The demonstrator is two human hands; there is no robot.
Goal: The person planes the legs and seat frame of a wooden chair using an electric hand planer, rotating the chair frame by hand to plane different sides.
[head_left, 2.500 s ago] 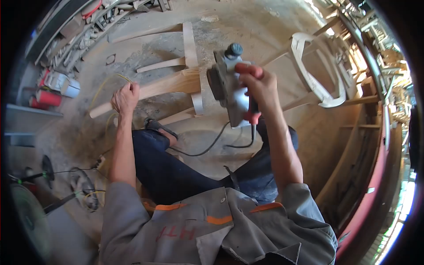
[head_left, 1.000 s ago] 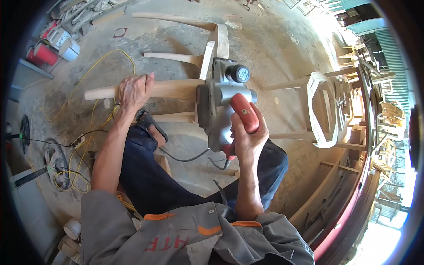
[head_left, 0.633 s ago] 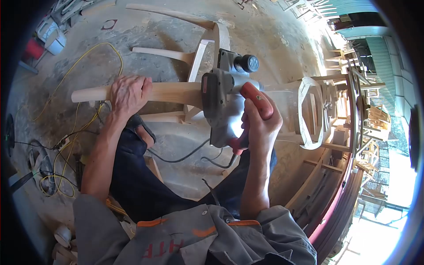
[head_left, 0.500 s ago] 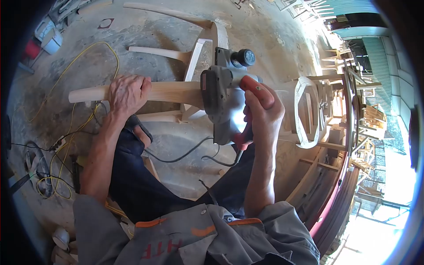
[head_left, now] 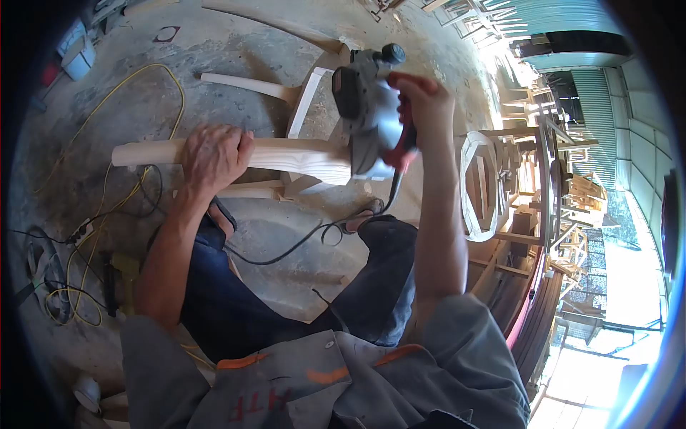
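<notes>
My left hand point(head_left: 216, 159) is closed around a pale wooden leg point(head_left: 282, 152) of a chair frame point(head_left: 306, 107). My right hand point(head_left: 427, 111) grips the red handle of an electric planer point(head_left: 370, 114), somewhat blurred by motion. The planer, grey with a dark round front knob, is at the far end of the leg. Whether it touches the wood I cannot tell. Another tapered leg point(head_left: 246, 84) of the frame points left, beyond my left hand. A dark power cord point(head_left: 307, 239) runs from the planer's handle down past my feet.
Yellow and black cables point(head_left: 93, 264) lie tangled on the concrete floor at left. A white bucket point(head_left: 78, 58) stands at upper left. To the right are an oval wooden frame point(head_left: 471, 189), stacked boards point(head_left: 539, 329) and several chair frames point(head_left: 582, 193). My knees flank the work.
My right hand has moved the planer up and away from me, slightly rightward, uncovering more of the leg's far end. My left hand keeps its hold. My right leg and foot show more.
</notes>
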